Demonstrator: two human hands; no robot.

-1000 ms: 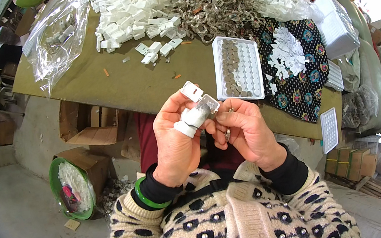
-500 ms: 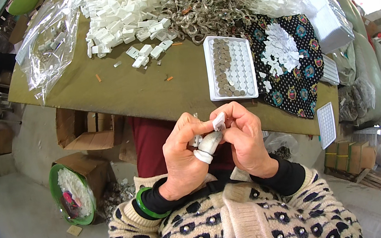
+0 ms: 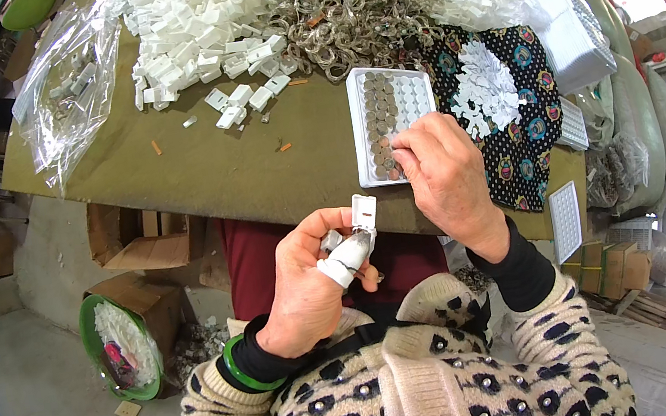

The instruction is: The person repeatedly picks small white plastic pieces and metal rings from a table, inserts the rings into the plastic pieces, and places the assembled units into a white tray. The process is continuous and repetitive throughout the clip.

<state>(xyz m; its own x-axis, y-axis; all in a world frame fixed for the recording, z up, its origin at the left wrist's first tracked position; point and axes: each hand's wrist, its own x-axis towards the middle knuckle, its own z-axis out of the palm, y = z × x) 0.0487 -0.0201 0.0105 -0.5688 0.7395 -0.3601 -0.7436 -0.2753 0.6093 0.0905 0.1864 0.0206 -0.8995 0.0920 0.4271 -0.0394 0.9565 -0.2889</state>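
My left hand (image 3: 298, 287) is closed around a small white plastic case (image 3: 364, 212), held upright just off the table's front edge. A white wrapping with a grey tip covers its thumb, and another white piece (image 3: 329, 241) shows between its fingers. Over the white tray (image 3: 361, 147), my right hand (image 3: 443, 177) has thumb and forefinger pinched together at the lower rows. Round, coin-like metal cells (image 3: 379, 105) fill the tray's left columns, while its right pockets hold none. Whatever sits in the right fingertips is too small to make out.
White plastic cases (image 3: 184, 40) are heaped at the back, beside a tangle of clear and brown strips (image 3: 354, 13). White flakes (image 3: 484, 88) lie on a patterned black cloth (image 3: 509, 167). Clear bag (image 3: 75, 92) at left; stacked trays (image 3: 570, 27) at right; green basin (image 3: 91, 333) below.
My right hand has left the white case and moved forward and right to the tray. My left hand keeps the case, lowered slightly, its face now showing.
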